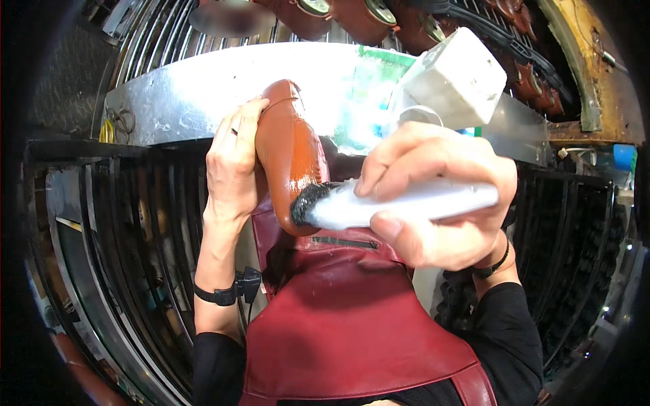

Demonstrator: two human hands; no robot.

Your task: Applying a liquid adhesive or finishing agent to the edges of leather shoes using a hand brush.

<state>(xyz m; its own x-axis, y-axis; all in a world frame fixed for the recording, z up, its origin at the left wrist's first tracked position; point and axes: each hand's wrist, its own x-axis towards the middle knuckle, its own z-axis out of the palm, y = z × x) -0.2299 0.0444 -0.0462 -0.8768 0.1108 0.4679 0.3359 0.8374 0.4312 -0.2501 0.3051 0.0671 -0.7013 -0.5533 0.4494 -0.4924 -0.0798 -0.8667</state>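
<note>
My left hand (235, 159) grips a brown leather shoe upper (279, 152) from its left side, fingers wrapped round its far end. The shoe stands toe toward me, and a wet-looking gloss covers part of its right side. My right hand (440, 183) is closed round the thick white handle of a brush (399, 203). Its black bristles press against the shoe's side near the toe. Part of the brush handle is hidden by my fingers. Just beyond the right hand, a white square container (457, 78) stands tilted on the metal bench (176, 95).
More brown shoes (362, 20) sit on a rack of metal bars beyond the bench. A green-and-white sheet (372, 68) lies on the bench by the container. Dark barred racks (145, 230) flank me on both sides. A red apron (345, 318) covers my front.
</note>
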